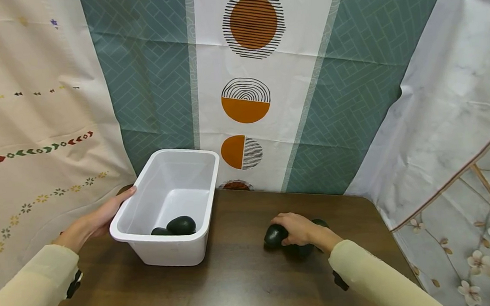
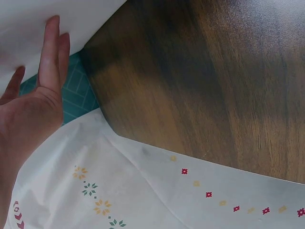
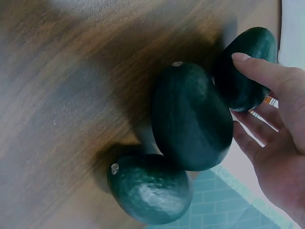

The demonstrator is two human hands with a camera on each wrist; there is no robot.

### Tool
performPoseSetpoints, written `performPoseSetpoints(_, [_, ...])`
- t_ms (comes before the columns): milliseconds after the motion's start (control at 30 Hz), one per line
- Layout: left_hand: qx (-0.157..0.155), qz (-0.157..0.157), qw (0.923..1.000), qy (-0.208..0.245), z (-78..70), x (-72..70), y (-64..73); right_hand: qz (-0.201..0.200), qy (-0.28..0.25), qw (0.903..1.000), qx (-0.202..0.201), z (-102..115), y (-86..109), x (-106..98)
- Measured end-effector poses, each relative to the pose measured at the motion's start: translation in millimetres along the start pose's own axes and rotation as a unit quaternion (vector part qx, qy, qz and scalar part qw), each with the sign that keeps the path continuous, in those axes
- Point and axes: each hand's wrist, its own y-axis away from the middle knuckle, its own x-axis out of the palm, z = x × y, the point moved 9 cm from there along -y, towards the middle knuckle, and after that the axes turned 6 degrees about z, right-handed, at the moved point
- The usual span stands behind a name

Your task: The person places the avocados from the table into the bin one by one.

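Note:
My left hand [image 1: 105,213] is at the left rim of a white plastic bin [image 1: 170,251]; in the left wrist view its straight fingers [image 2: 49,59] lie along the bin's outer wall. Two dark green avocados [image 1: 181,225] sit in the near end of the bin. On the table to the right, my right hand [image 1: 297,229] grips another avocado [image 1: 274,236], the thumb on its near side in the right wrist view. Close beside it lie a larger-looking avocado [image 3: 190,119] and one more avocado [image 3: 152,191], partly hidden by the hand in the head view.
The brown wooden table [image 1: 246,282] ends at a patterned green and white curtain [image 1: 241,52] behind the bin. Cream cloth [image 1: 32,141] hangs at the left, and a floral white cloth [image 1: 457,155] borders the right edge.

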Motion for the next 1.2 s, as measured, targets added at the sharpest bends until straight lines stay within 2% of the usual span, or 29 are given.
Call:
performPoseSetpoints(233, [-0.002,-0.001,1.0000,-0.001,-0.1,-2.1,-3.4,-0.001,0.005,1.0000,0.005,10.5,-3.5,-0.8])
performPoseSetpoints(500, [0.002,-0.001,1.0000,-0.001,0.7,-3.9,-5.1,0.011,0.067,0.9975,0.022,21.2,-10.3,-3.9])
performPoseSetpoints(900, [0.002,-0.001,0.9999,0.014,3.6,1.6,-3.8,0.043,0.084,0.9945,0.046,18.3,-20.1,-0.7])
performPoseSetpoints(1200, [0.001,-0.009,0.9999,0.007,3.6,-2.4,-2.2,0.037,0.090,0.9936,0.058,19.7,-23.2,-3.0])
